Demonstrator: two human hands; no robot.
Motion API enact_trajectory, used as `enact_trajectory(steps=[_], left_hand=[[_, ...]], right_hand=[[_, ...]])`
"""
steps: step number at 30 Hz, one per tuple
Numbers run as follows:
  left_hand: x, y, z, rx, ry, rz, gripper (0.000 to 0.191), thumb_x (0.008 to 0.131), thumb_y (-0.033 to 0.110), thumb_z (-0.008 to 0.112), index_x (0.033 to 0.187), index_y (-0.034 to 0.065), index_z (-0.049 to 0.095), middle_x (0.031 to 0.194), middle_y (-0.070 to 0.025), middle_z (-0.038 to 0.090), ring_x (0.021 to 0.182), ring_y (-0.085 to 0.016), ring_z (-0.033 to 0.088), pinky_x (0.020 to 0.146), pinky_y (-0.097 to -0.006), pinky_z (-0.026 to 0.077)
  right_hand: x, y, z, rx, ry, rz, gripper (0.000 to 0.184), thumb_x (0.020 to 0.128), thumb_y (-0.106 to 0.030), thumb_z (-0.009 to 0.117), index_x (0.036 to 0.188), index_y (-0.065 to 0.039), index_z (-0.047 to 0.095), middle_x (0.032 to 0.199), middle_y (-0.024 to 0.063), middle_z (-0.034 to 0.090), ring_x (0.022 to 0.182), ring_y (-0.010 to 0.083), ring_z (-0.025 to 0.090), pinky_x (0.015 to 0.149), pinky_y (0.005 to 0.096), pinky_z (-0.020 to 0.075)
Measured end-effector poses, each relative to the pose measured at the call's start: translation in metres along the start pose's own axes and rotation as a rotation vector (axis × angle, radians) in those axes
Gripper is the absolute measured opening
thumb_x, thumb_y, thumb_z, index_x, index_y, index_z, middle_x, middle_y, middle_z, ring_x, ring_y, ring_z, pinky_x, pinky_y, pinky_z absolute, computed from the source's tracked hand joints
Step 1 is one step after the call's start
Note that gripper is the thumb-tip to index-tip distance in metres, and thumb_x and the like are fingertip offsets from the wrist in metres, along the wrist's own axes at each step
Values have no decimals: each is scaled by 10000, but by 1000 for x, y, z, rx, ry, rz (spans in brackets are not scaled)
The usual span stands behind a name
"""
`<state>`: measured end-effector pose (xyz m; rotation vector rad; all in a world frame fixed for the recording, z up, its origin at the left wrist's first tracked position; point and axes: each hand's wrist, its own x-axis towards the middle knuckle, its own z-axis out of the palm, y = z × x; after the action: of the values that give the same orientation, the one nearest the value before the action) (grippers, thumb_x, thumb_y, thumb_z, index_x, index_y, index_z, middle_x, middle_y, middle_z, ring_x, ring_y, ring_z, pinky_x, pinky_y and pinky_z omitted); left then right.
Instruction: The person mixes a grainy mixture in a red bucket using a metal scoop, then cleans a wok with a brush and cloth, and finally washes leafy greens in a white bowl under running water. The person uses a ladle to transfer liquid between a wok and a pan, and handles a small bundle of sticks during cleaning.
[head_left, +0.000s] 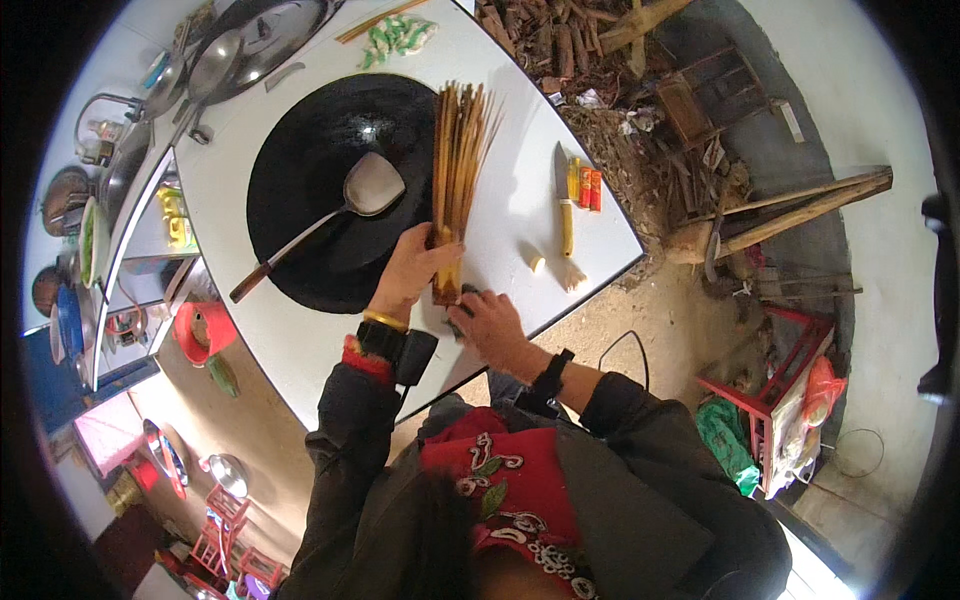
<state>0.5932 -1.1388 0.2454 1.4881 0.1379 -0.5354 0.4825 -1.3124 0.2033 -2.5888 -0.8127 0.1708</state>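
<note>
My left hand (409, 266) grips the lower part of a bamboo wok brush (459, 161), its split bristles fanning away from me over the wok's right rim. Close to the brush's butt end, my right hand (495, 330) has its fingers curled over a small dark cloth or pad (454, 328), mostly hidden beneath them. To the left, a large black wok (307, 150) is set into the white stove top (495, 247). A metal wok spatula (375, 184) lies in it, its wooden handle end resting across the near-left rim.
Right of the brush lie a knife (565, 202), red cylinders (590, 189) and a small pale cap (537, 264). A green-and-white cloth (397, 37) lies at the far edge. Firewood (577, 45) is piled beyond the right edge. A red bucket (196, 334) stands on the floor at left.
</note>
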Motion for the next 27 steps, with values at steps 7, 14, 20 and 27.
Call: enact_trajectory(steps=[7,14,20,27], left_hand=[[70,-28,49,361,4,4,409,786,277,765,966,-75,657,888,-176,676,830,-263,665,728,-389,517],[87,-45,70,792,170,328,486,752,292,801,1034,-60,619,936,-241,667,872,-332,695,743,-426,549],[50,-34,36,386,-7,116,499,800,139,770,1217,-70,594,959,-126,674,805,-159,674,668,-296,559],[-161,-19,-98,126,348,166,387,928,197,674,1264,12,618,1034,-57,690,886,-125,644,712,-243,525]], right_hand=[[-28,-9,16,92,-106,-131,160,826,-188,625,978,-138,629,1009,89,553,959,286,556,772,407,486],[-32,1,33,296,94,-107,177,840,-198,622,999,-130,662,1036,88,583,987,286,565,793,408,514],[-31,-5,32,221,41,87,282,860,-149,600,1136,-95,622,1096,137,595,999,329,574,822,427,529],[-14,-35,40,107,183,301,506,854,-66,664,1329,-3,503,1157,242,557,1050,415,566,928,466,483]])
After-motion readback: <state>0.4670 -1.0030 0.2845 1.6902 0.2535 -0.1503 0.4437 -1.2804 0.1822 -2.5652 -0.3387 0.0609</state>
